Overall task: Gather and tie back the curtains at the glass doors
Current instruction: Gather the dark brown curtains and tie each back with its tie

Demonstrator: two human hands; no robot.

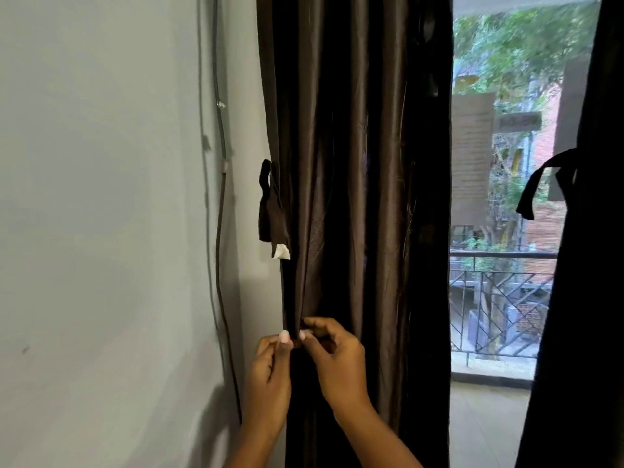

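Left hand (270,369) and right hand (332,358) pinching dark curtain (354,197) edge, folds hanging vertically

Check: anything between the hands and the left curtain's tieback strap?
Nothing visible. Both hands, left and right, pinch the curtain edge low down; the tieback strap hangs above them at the wall-side edge, unobstructed.

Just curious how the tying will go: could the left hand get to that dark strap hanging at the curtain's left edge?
Probably yes. The left hand pinches the curtain directly below the strap, with nothing visible between them, though it must let go first.
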